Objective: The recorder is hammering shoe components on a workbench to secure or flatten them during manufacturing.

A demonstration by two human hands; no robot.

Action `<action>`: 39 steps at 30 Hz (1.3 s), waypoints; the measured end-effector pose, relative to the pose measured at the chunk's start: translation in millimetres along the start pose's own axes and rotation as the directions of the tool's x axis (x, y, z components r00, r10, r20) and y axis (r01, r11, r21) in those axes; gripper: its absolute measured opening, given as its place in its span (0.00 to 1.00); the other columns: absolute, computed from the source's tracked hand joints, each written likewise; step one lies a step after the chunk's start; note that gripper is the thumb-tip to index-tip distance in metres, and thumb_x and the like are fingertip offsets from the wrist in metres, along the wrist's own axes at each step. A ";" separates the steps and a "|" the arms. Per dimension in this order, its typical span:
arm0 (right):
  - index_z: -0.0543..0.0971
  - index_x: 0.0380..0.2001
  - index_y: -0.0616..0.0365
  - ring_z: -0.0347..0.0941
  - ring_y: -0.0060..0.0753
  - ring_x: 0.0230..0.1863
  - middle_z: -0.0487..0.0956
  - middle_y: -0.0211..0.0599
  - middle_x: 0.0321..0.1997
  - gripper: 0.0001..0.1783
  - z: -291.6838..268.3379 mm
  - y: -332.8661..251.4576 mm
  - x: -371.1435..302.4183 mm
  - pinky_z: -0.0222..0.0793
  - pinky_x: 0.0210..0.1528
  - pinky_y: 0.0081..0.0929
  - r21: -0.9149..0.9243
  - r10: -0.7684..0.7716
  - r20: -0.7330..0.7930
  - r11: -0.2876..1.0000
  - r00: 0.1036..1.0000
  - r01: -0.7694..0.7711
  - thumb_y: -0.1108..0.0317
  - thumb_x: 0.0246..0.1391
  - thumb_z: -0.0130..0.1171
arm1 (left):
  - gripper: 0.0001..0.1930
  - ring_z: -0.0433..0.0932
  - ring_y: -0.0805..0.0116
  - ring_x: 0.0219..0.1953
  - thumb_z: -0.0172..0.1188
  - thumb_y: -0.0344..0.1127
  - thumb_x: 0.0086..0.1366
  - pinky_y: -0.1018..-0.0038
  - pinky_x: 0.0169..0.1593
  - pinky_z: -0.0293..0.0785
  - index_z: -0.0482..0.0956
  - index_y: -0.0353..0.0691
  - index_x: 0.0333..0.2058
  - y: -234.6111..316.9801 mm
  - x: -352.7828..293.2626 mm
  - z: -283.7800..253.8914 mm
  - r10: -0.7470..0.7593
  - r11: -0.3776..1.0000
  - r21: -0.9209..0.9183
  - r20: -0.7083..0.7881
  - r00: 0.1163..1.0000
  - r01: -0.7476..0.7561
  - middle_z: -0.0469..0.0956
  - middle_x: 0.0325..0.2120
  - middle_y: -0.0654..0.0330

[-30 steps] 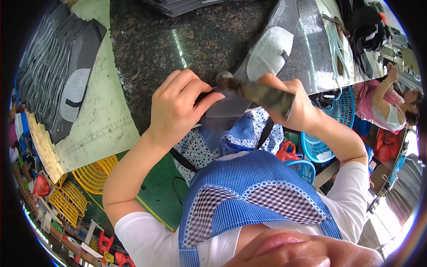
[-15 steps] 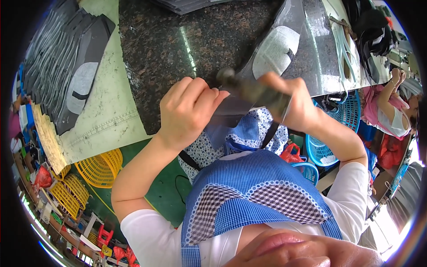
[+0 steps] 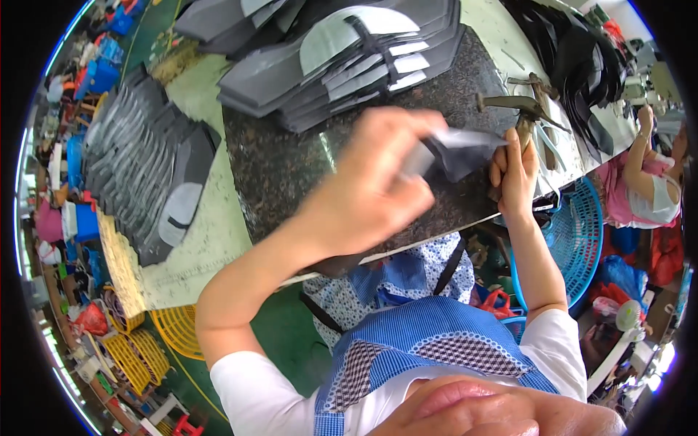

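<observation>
My left hand (image 3: 371, 185), blurred by motion, is closed over the stone slab (image 3: 283, 167) on a dark grey cut piece (image 3: 462, 156) of thin sheet material. The piece is bent and its far end reaches the fingertips of my right hand (image 3: 516, 174). That hand is wrapped round the handle of a hammer (image 3: 520, 109), its metal head raised above the fist. Beyond my hands lies a stack of similar dark grey pieces (image 3: 269, 80) with pale patches and black strips.
Left of the slab, a fanned row of grey pieces (image 3: 145, 160) covers the pale board (image 3: 218, 254). Black strips (image 3: 560, 58) hang at the far right. A blue basket (image 3: 560, 240) stands below the table's right edge, yellow baskets (image 3: 178, 330) at the left. A person in pink (image 3: 629, 189) sits at right.
The hammer, earlier blurred between my hands near the slab's front edge, is now farther right and upright. My left hand has moved right and away from me. More of the far stack shows.
</observation>
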State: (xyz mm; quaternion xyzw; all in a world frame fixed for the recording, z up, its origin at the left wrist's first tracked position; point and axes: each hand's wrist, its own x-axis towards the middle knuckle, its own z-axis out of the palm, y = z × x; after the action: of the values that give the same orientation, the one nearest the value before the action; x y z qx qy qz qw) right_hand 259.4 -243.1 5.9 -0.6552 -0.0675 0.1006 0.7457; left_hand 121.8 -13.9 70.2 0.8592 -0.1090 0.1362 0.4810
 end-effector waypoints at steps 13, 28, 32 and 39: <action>0.67 0.27 0.49 0.51 0.15 0.14 0.58 0.21 0.16 0.15 -8.5 6.0 1.3 0.45 0.14 0.20 -0.050 -0.082 -0.040 0.996 0.996 0.080 0.61 0.69 0.54 | 0.40 0.64 0.53 0.63 0.74 0.52 0.49 0.47 0.62 0.59 0.69 0.50 0.60 -55.1 38.1 -43.2 0.521 0.616 0.753 -0.168 0.837 -0.232 0.65 0.58 0.53; 0.70 0.34 0.53 0.50 0.13 0.17 0.58 0.21 0.20 0.10 -7.7 9.9 10.0 0.47 0.18 0.16 -0.097 -0.032 0.056 0.995 0.998 0.037 0.62 0.70 0.53 | 0.17 0.74 0.51 0.50 0.74 0.38 0.50 0.62 0.52 0.72 0.80 0.38 0.37 -49.4 -193.9 -156.9 -0.394 0.241 0.587 -0.668 0.631 0.773 0.75 0.43 0.54; 0.71 0.36 0.53 0.51 0.13 0.18 0.58 0.22 0.20 0.08 -7.2 9.5 11.5 0.48 0.18 0.16 -0.096 -0.032 0.093 0.995 0.995 0.041 0.64 0.70 0.53 | 0.18 0.81 0.59 0.43 0.75 0.40 0.48 0.64 0.44 0.76 0.80 0.36 0.33 -33.3 -223.3 -149.5 -0.353 0.469 0.833 -0.129 0.927 0.294 0.81 0.42 0.55; 0.69 0.30 0.51 0.53 0.13 0.18 0.59 0.19 0.20 0.10 -9.2 3.7 6.7 0.49 0.18 0.17 -0.144 -0.029 0.049 0.989 0.998 0.036 0.65 0.68 0.55 | 0.42 0.72 0.68 0.57 0.72 0.30 0.53 0.71 0.61 0.67 0.61 0.26 0.65 53.9 -119.5 -96.2 -0.384 0.864 -0.198 0.335 0.860 0.463 0.73 0.57 0.52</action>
State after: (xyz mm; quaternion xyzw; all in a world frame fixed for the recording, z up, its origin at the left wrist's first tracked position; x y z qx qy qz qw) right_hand 267.8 -249.9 0.8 -0.7038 -0.1025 0.0986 0.6960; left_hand -20.0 47.6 120.8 0.7980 -0.0010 -0.1150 0.5916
